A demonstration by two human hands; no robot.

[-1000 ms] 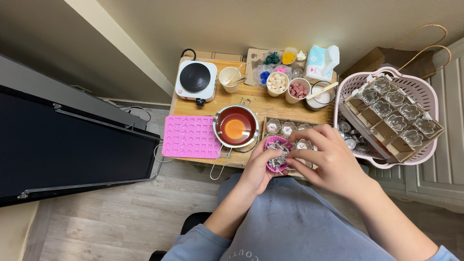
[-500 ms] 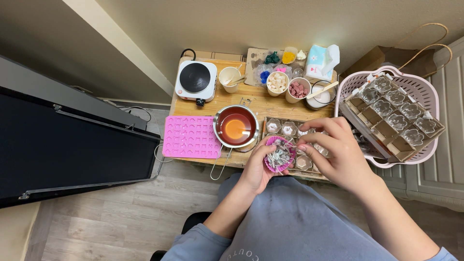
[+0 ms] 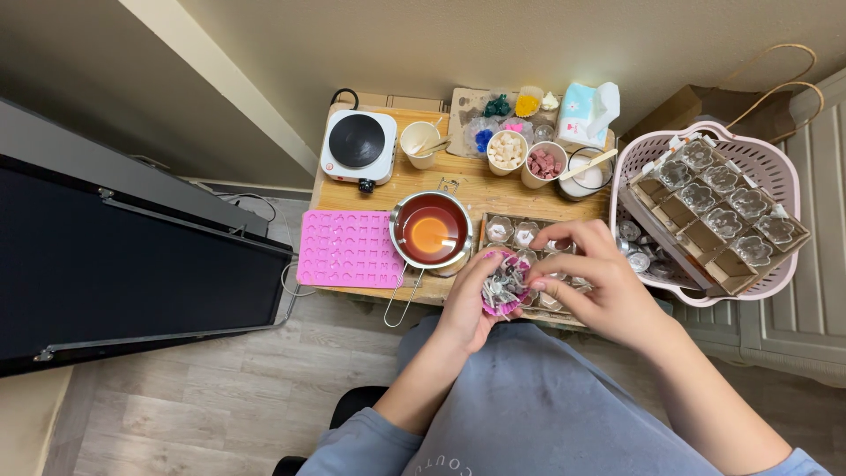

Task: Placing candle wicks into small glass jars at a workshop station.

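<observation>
- My left hand was cupped around a pink pleated paper cup, gripping it from below and from its left side, just in front of the small saucepan.
- The paper cup was filled with small pale wick pieces with metal bits; I could not tell them apart one by one.
- My right hand was curled, its fingertips pinched together at the cup's right rim, touching the contents; whether a piece sat between them I could not tell.
- Both hands met over the front edge of the wooden table, to the right of the saucepan and in front of it.
- The saucepan held amber liquid, and its wire handle pointed toward me, past the table edge.
- A cardboard tray of clear glass holders lay just to the right of the saucepan, partly hidden under my right hand.
- A pink silicone mould lay flat just left of the saucepan, touching or nearly touching it.
- A small white hotplate stood behind the saucepan and to the left.
- Behind the saucepan and to the right stood paper cups with white and reddish chunks, a glass jar with a wooden stick, and a tissue pack.
- A pale pink basket stood well right of the saucepan, carrying more boxed glass holders.
- My grey sweatshirt filled the near side, below the hands.
</observation>
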